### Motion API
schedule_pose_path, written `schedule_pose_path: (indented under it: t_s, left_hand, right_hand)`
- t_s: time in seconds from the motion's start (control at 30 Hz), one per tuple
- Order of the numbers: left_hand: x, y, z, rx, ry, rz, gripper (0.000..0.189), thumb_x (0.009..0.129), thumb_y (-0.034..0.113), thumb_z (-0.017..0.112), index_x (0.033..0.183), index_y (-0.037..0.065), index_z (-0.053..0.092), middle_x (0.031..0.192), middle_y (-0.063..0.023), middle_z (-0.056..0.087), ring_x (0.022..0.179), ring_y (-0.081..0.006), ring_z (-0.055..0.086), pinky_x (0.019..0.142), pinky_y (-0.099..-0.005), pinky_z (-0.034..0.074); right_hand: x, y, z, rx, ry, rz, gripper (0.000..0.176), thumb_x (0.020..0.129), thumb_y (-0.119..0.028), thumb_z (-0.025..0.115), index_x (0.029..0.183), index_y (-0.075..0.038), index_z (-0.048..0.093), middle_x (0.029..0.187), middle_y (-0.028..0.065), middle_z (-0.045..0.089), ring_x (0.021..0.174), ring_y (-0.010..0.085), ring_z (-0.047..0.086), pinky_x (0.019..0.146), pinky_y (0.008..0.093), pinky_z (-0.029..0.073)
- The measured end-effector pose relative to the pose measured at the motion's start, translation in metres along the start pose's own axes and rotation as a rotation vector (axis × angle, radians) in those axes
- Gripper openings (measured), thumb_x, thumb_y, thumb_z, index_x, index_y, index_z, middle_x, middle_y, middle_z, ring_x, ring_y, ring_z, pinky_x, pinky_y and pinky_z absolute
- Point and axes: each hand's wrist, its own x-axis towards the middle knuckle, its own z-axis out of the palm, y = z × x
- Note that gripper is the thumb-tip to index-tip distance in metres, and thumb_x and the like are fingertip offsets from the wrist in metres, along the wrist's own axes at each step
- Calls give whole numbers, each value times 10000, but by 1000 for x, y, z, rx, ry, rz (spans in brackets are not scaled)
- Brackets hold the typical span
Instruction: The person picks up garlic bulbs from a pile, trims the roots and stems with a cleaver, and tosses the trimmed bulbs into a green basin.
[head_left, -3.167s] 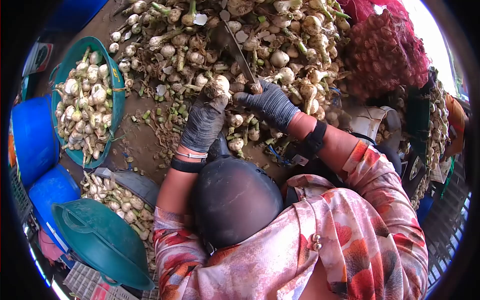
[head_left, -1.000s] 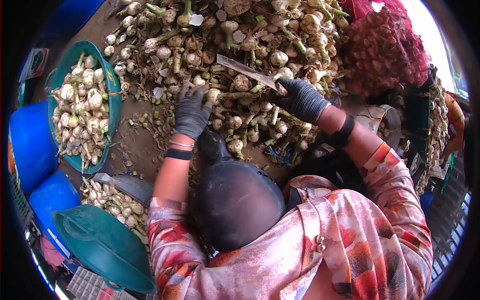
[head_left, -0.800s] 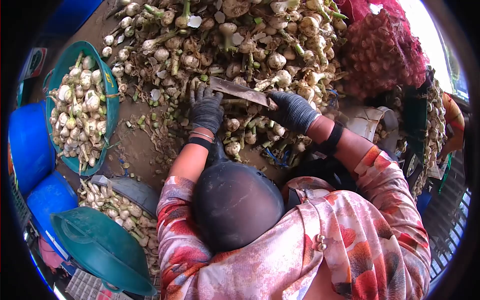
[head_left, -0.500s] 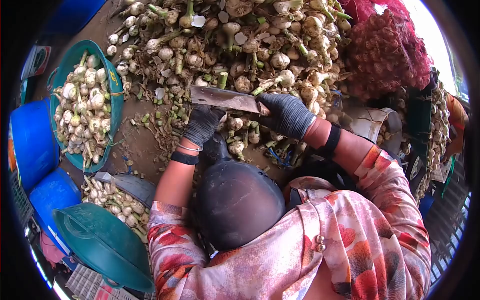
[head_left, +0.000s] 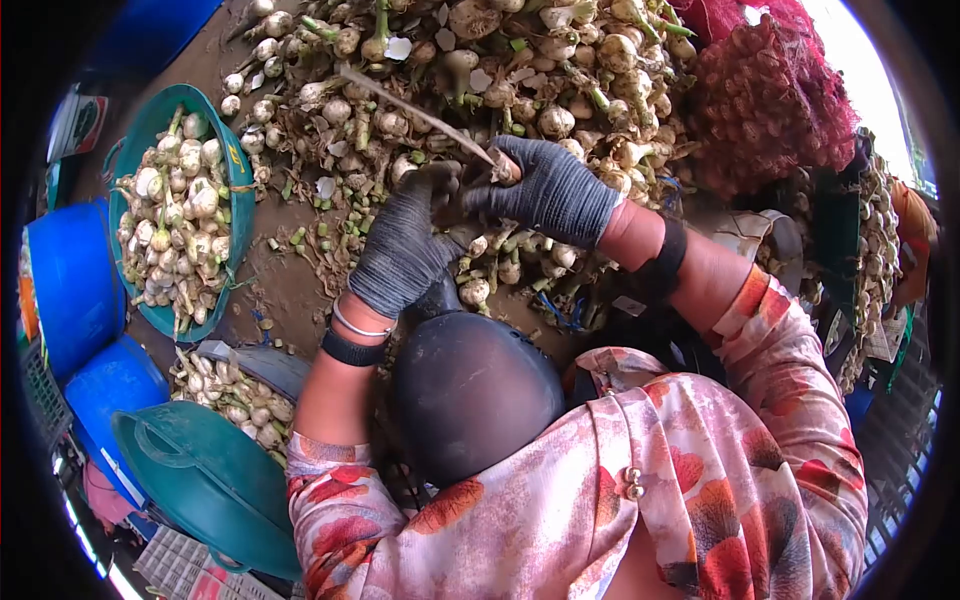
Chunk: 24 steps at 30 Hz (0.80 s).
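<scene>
My right hand (head_left: 552,192), in a grey knitted glove, is closed around the handle of a cleaver (head_left: 415,112). Its blade shows almost edge-on, slanting up and left over the heap. My left hand (head_left: 400,245), gloved the same way, is just left of the right one. Its fingers curve upward with the thumb apart, and I see nothing between them, though the fingertips are dark and blurred. Below and between the hands are garlic bulbs (head_left: 474,291) with cut stems. A large heap of soiled garlic (head_left: 556,122) lies beyond the hands.
A green basin (head_left: 238,190) of trimmed garlic stands at the left, beside blue drums (head_left: 72,285). Nearer lie another pile of garlic (head_left: 235,397) and a tilted green basin (head_left: 205,480). A full red mesh sack (head_left: 770,105) is at the upper right. A dark rounded object (head_left: 475,390) sits before my chest.
The cleaver has turned from broad side showing to nearly edge-on, its far end swinging up and left. My left hand has come off the blade area. The right hand has shifted slightly left.
</scene>
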Motion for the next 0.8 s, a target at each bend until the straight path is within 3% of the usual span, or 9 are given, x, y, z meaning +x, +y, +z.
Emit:
schedule_pose_path:
  t_s: [0.17, 0.3, 0.4, 0.43, 0.53, 0.57, 0.6, 0.63, 0.8]
  left_hand:
    - [-15, -20, 4, -695, 94, -52, 956, 820, 426, 758, 1499, 26, 219, 1444, -154, 430, 1316, -226, 444, 1074, -336, 396]
    - [-3, 0, 15, -822, 157, -106, 811, 865, 322, 739, 1473, 41, 284, 1358, -135, 515, 1263, -206, 488, 1049, -336, 417]
    - [1, -4, 12, -853, 106, -156, 731, 862, 257, 747, 1433, 45, 342, 1306, -114, 535, 1194, -202, 533, 1030, -329, 428]
    - [1, 2, 15, -1028, 134, -167, 684, 857, 219, 749, 1401, 42, 374, 1239, -89, 562, 1125, -199, 563, 993, -325, 452]
    - [-4, -18, 18, -544, 156, -143, 633, 854, 186, 744, 1372, 27, 418, 1234, -92, 572, 1098, -192, 578, 962, -328, 472]
    - [-5, -34, 14, 187, 99, 197, 560, 858, 155, 727, 1345, 49, 471, 1268, -112, 564, 1128, -192, 568, 970, -334, 470]
    - [-7, -25, 13, -167, -34, -129, 440, 985, 280, 555, 1375, 101, 457, 1323, -137, 531, 1188, -300, 542, 1017, -397, 439]
    - [-17, -47, 23, 250, 91, 134, 454, 976, 270, 568, 1384, 108, 454, 1337, -132, 525, 1208, -288, 529, 1039, -398, 417]
    - [-51, -72, 30, 108, 57, 126, 535, 931, 277, 634, 1408, 133, 439, 1347, -114, 522, 1219, -249, 519, 1051, -387, 403]
  right_hand:
    - [0, 20, -9, 666, -21, 449, 313, 889, -399, 697, 961, -113, 592, 777, 12, 652, 575, 53, 519, 473, 229, 407]
    - [-11, 27, 8, 995, -148, 617, 302, 904, -402, 676, 898, -129, 546, 764, 9, 633, 537, 73, 487, 434, 259, 388]
    - [-12, 26, 10, 434, -93, 576, 353, 894, -431, 680, 919, -94, 580, 755, 15, 634, 571, 128, 526, 510, 298, 446]
    - [-14, 28, 7, 215, -46, 415, 346, 882, -401, 697, 971, -84, 589, 786, 46, 643, 627, 170, 561, 559, 317, 463]
    - [-24, 30, -5, -439, 93, -77, 403, 844, -311, 746, 1126, -54, 615, 878, 137, 669, 794, 299, 666, 707, 372, 516]
    - [-30, 20, -14, -473, 28, -88, 434, 800, -265, 768, 1141, -54, 602, 919, 187, 652, 848, 385, 650, 750, 411, 524]
    - [-34, 14, -16, -544, 35, -186, 422, 758, -213, 772, 1120, -77, 602, 878, 170, 648, 823, 384, 646, 724, 419, 525]
    - [-34, 5, -20, -608, -48, -193, 420, 738, -202, 769, 1105, -85, 602, 860, 161, 645, 815, 380, 647, 709, 428, 522]
    - [-33, -5, -20, -710, -198, -193, 353, 746, -242, 700, 1068, -124, 616, 802, 158, 652, 773, 386, 649, 652, 482, 506]
